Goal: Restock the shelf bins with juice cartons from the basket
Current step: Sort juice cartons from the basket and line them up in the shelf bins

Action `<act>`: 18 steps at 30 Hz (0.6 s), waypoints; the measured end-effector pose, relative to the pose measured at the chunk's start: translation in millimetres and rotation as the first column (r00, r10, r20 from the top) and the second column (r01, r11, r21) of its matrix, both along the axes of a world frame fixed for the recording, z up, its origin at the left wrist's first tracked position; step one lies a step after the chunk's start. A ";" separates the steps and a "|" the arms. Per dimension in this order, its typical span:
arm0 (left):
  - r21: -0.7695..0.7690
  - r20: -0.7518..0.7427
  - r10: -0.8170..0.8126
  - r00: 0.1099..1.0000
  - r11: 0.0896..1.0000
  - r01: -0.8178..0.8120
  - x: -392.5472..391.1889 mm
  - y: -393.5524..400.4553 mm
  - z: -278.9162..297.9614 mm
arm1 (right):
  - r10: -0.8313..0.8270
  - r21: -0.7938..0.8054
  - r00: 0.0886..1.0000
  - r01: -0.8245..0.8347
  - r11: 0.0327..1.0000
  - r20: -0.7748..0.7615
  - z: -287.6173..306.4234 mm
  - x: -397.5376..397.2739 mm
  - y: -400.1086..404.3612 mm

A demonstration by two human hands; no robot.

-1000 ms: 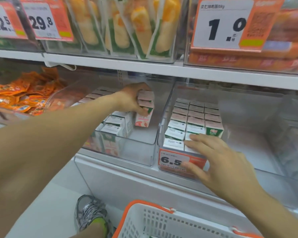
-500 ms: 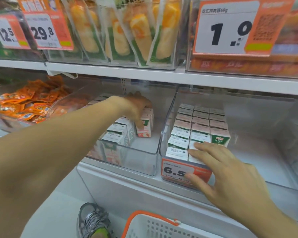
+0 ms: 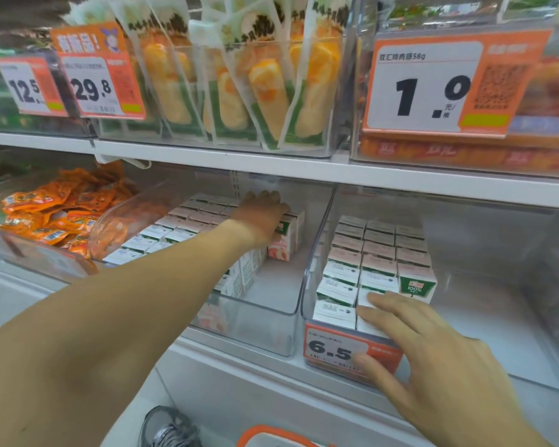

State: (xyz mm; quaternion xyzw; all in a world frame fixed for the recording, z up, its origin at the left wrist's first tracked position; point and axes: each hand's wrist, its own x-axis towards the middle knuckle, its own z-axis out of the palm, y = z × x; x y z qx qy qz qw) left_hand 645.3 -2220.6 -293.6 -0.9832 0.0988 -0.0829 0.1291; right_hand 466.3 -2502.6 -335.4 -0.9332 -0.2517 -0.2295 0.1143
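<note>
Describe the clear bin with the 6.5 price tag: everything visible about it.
The clear bin looks like transparent rigid plastic with rounded corners, sitting on the white lower shelf. An orange-and-white 6.5 price tag is on its front wall. Juice cartons stand upright in three rows along its left side; the right part holds none. The right hand rests on its front edge, fingers over the front cartons, thumb on the tag.

Bright, even store light fills the shelves, with soft white glare on the clear bin walls (image 3: 317, 253). Wide-angle bending curves the shelf edge (image 3: 304, 171), and the top left corner is dim and smeared.
</note>
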 end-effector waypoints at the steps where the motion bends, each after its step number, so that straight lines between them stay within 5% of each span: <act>1: -0.011 0.007 0.015 1.000 1.000 -0.015 0.9 -1.8 -1.4 | 0.000 0.003 1.000 0.000 1.000 0.001 0.1 -0.3 0.2; 12: -0.058 0.040 0.097 0.995 0.994 -0.094 1.0 -7.2 -16.1 | -0.006 -0.013 0.998 0.007 1.000 0.058 -3.6 -0.1 -2.1; 18: -0.279 0.081 0.127 0.989 0.955 -0.100 -33.5 -3.6 2.1 | 0.024 0.001 0.997 -0.024 1.000 0.068 -3.5 -3.1 -9.2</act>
